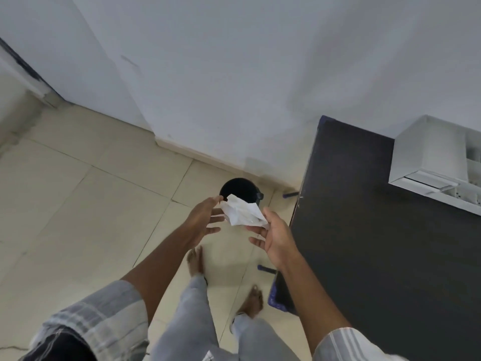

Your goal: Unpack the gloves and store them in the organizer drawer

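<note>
A crumpled white packaging wrapper (pixel 242 211) hangs in the air just above a round black bin (pixel 238 188) on the floor. My right hand (pixel 276 238) pinches the wrapper's right corner between thumb and forefinger. On the wrapper's left side, my left hand (pixel 205 217) has its fingers spread, and only a fingertip is near the paper. The white organizer (pixel 429 162) with its drawers stands on the dark table (pixel 377 243) at the right. No gloves are visible.
The bin stands on the beige tiled floor (pixel 91 204), next to the table's left edge and close to the white wall (pixel 234 87). My bare feet (pixel 195 259) are below the hands. Blue table legs show by the table's left edge.
</note>
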